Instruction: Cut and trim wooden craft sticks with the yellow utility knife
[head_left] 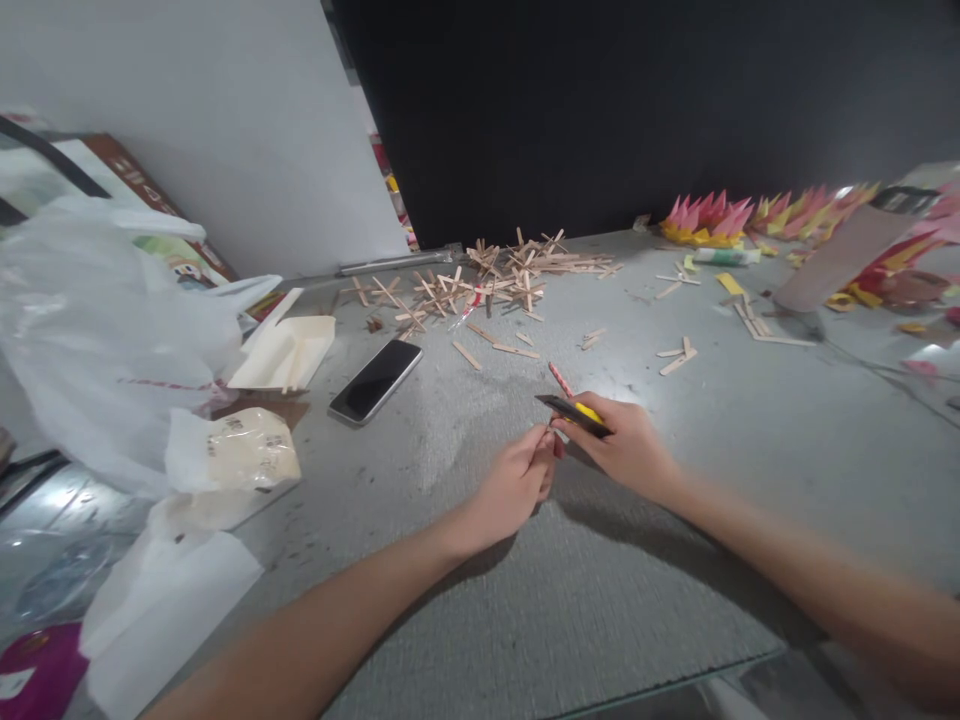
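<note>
- Right hand point(634, 440): fingers closed around black-and-yellow tool point(581, 412).
- Left hand point(514, 480): pinching small pale piece point(553, 428), mostly hidden.
- Wooden sticks point(525, 287): piled far.
- Phone point(375, 382): flat, at left.

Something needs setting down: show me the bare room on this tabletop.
Bare: between the phone and the left hand; right of the right hand, nearer than the loose sticks; and between the forearms. Crowded: far middle (stick pile), left side (plastic bag), far right (pink flower shapes).
</note>
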